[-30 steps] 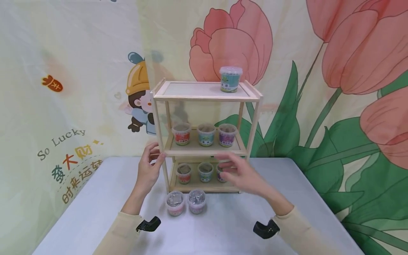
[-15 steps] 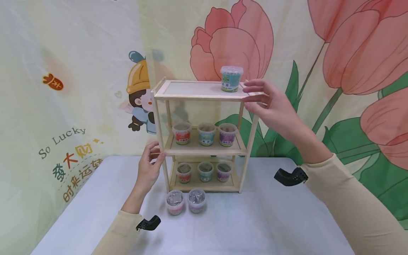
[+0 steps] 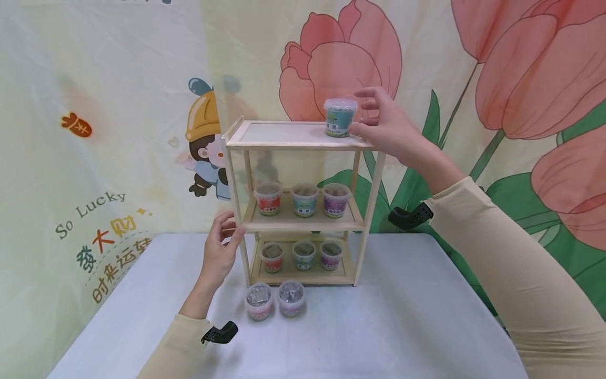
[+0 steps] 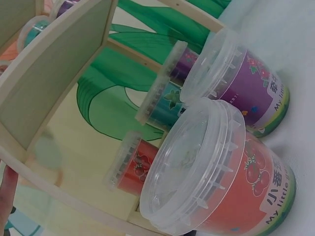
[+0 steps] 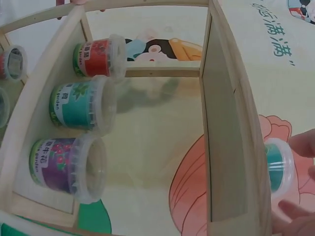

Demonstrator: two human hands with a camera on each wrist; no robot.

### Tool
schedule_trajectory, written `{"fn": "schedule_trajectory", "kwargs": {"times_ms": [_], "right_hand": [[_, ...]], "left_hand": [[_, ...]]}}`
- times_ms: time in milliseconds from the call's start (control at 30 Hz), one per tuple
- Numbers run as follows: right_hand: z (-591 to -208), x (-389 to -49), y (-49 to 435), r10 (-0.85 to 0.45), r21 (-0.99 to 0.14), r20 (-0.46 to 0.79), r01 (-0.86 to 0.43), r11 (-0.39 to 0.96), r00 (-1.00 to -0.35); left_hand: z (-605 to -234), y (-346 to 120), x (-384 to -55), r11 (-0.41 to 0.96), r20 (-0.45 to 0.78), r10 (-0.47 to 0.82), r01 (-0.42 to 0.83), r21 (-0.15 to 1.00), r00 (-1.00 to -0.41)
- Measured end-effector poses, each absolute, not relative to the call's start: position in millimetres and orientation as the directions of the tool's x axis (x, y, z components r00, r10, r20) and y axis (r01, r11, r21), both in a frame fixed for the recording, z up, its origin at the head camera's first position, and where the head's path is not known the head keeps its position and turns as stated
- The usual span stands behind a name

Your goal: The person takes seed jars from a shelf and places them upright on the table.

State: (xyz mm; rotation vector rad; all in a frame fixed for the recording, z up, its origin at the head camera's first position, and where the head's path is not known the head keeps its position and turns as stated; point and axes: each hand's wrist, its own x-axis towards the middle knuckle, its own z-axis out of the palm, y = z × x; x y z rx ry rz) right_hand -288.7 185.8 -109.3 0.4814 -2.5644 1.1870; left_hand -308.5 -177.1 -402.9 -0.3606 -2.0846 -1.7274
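Note:
A teal-labelled plastic tub (image 3: 339,118) with a clear lid stands upright on the top board of a small wooden shelf rack (image 3: 303,226). My right hand (image 3: 390,126) is at the tub's right side, its fingers and thumb spread apart. In the right wrist view the teal tub (image 5: 278,168) sits between the parted fingers and thumb, which are not closed on it. My left hand (image 3: 222,247) holds the rack's left post at the middle board, with the thumb in front; only a fingertip (image 4: 7,194) shows in the left wrist view.
The middle board bears a red tub (image 3: 269,200), a teal one (image 3: 304,200) and a purple one (image 3: 335,201); similar tubs stand on the bottom board. On the white table (image 3: 379,326), a pinkish tub (image 3: 259,302) and a purplish tub (image 3: 291,299) stand before the rack.
My right hand has risen from in front of the middle board to the top board's right end, then moved left to the teal tub. The left hand stays put.

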Motion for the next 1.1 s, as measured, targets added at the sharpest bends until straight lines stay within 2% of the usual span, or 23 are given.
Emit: {"fn": "schedule_trajectory", "kwargs": {"times_ms": [200,400,633,1100], "right_hand": [[-101.0,-301.9,169.1,-0.155,-0.692,0.295,-0.323,0.646,-0.943],[-101.5,-313.6,162.3,-0.137,-0.734,0.265,-0.292,0.614,-0.955],[-105.1,-323.7,161.6,-0.133,-0.745,0.283,-0.305,0.593,-0.950],[-114.8,-328.3,158.7,-0.147,-0.677,0.338,-0.349,0.648,-0.929]], "left_hand": [[-405.4,-178.9,-307.5,0.193,0.465,-0.068,0.446,0.874,-0.883],[-403.3,-178.0,-309.5,0.184,0.471,-0.067,0.453,0.872,-0.880],[-401.0,-176.5,-309.7,0.183,0.460,-0.056,0.444,0.877,-0.886],[-405.8,-177.2,-311.3,0.195,0.461,-0.070,0.441,0.876,-0.885]]}}
